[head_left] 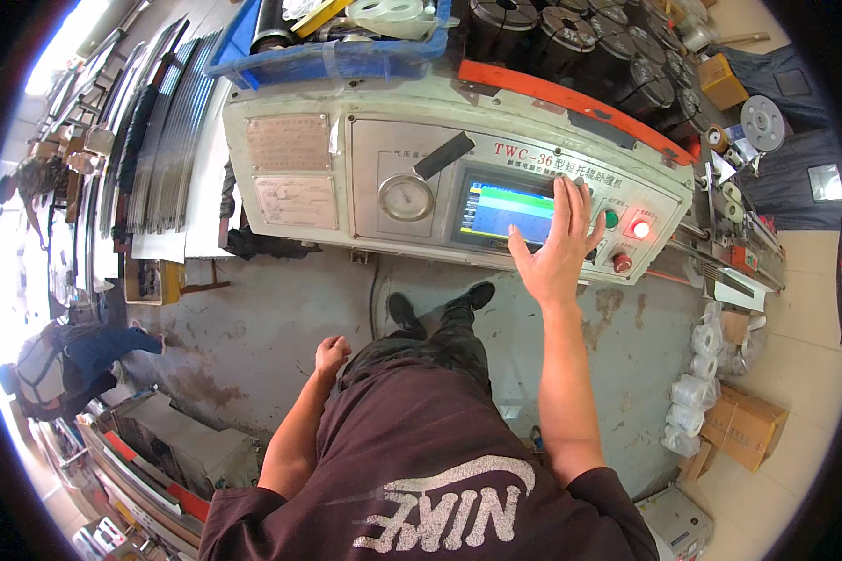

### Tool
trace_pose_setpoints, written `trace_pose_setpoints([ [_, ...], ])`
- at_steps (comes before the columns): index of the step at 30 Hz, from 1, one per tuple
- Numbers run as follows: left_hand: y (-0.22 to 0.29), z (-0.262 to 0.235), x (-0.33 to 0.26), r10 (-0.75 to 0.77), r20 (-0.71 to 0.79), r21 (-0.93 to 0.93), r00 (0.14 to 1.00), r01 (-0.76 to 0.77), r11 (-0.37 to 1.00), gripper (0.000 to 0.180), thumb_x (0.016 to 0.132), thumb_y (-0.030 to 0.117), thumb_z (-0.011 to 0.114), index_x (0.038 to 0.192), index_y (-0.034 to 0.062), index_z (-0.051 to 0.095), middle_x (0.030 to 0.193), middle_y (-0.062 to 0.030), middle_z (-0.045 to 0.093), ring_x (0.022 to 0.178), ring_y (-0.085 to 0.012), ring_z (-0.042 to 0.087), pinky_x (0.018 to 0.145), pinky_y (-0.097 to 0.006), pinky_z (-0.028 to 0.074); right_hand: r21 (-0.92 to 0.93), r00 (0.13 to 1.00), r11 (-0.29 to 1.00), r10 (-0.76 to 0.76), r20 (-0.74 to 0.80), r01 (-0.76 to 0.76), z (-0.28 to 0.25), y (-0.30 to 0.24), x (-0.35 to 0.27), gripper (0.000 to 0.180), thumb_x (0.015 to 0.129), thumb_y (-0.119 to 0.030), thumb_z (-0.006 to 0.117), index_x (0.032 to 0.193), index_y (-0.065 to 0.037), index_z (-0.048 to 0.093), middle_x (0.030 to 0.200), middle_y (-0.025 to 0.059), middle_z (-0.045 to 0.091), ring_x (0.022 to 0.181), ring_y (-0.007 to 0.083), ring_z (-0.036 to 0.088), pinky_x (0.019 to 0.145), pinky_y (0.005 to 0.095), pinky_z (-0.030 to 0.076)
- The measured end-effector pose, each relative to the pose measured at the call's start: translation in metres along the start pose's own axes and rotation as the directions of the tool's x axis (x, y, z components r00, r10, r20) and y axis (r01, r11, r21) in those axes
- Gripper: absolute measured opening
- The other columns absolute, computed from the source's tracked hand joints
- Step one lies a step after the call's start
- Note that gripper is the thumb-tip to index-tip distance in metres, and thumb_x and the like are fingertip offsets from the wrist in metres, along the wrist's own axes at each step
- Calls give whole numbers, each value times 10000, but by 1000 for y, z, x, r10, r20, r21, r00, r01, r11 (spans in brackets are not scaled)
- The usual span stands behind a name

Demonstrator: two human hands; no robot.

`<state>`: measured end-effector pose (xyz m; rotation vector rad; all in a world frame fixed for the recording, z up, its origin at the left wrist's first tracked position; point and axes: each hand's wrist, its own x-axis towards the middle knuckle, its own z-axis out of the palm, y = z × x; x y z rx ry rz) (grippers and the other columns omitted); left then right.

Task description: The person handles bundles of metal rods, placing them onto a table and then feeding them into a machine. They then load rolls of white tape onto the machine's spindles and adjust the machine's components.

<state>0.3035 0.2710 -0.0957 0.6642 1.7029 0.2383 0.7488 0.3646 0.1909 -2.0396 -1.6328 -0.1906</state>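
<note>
My right hand (554, 257) is open, its fingers spread over the right edge of a lit touchscreen (500, 213) on a pale machine's control panel (365, 154). Its thumb lies over the display, and whether any fingertip touches the glass I cannot tell. Just right of this hand are a green button (611, 219), a glowing red lamp (640, 228) and a dark red knob (621, 263). A round pressure gauge (406, 198) sits left of the screen. My left hand (331, 355) hangs beside my body, loosely curled, with nothing visible in it.
On top of the machine are a blue crate (346, 64) of parts and several dark metal cylinders (568, 30) behind an orange rail (571, 107). Long metal bars (173, 140) lie at left, near another person (65, 365). Wrapped rolls (690, 393) and a cardboard box (745, 425) stand at right.
</note>
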Motion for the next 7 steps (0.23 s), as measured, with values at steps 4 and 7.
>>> trace_pose_setpoints([
  [4,-14,3,3,37,46,-25,998,-36,999,341,939,263,623,1122,-23,653,885,-56,681,763,-148,633,694,-306,531,-15,1000,1000,11,19,-11,2,4,1,854,752,-315,780,1473,-73,391,1484,94,396,1440,315,312,1155,618,109],
  [7,-21,-4,5,27,55,68,998,-30,997,297,941,313,604,1054,61,712,902,-68,723,846,-161,667,759,-318,529,-21,999,1000,10,42,-9,-2,3,1,879,756,-333,790,1487,-81,371,1512,92,370,1448,310,296,1158,616,107],
])
